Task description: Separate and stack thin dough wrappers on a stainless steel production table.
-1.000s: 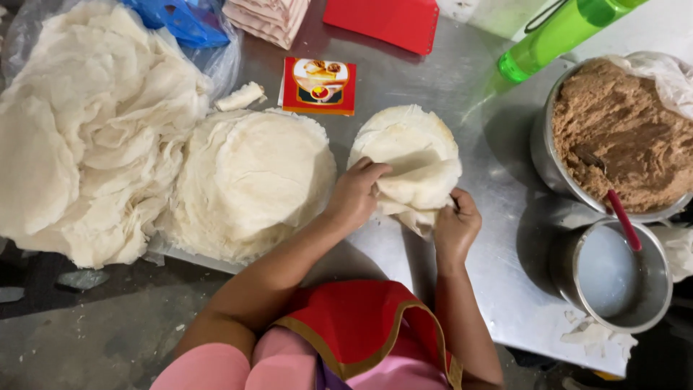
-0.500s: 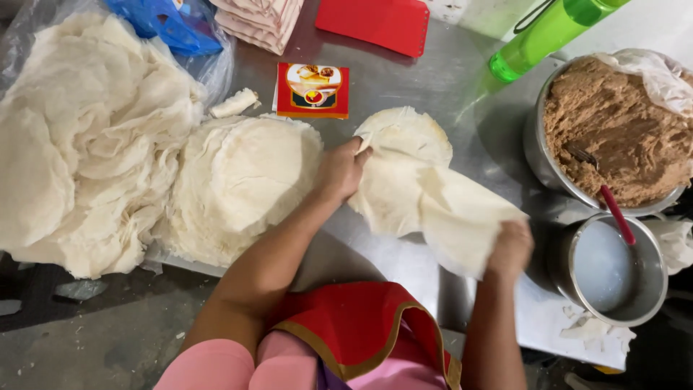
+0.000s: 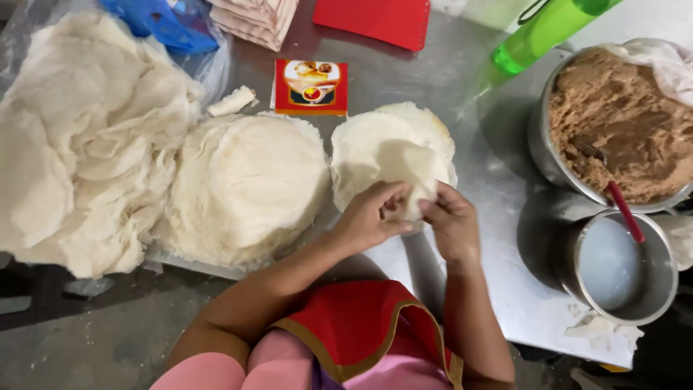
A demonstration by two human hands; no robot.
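Wrapper sheet (image 3: 393,162), thin and pale, lay on the steel table (image 3: 505,289) just right of the big round stack of sheets (image 3: 245,188), its near edge pinched between both hands. Left hand (image 3: 372,217) closed on that edge, thumb and fingertips curled tight; right hand (image 3: 451,224) closed on it too, touching the left, fingers tucked under. Best handled gently here, by my reading: peeled from one edge, pulled low and slow across the sheet below, no yanking, since skin this thin looked ready to tear. Kept flat, too, away from the crumpled heap of sheets (image 3: 72,144) at far left. Filling pot (image 3: 621,123) stood well apart at right, brown paste inside, a spoon handle (image 3: 624,209) leaning across toward the smaller pot of cloudy liquid (image 3: 613,267). Hard to say how many layers sat between the fingers — one or several, hidden under the knuckles. Green bottle (image 3: 541,32) cut off at the top edge; red card (image 3: 310,87) and red board (image 3: 375,22) only partly readable; pot rim cropped at right.
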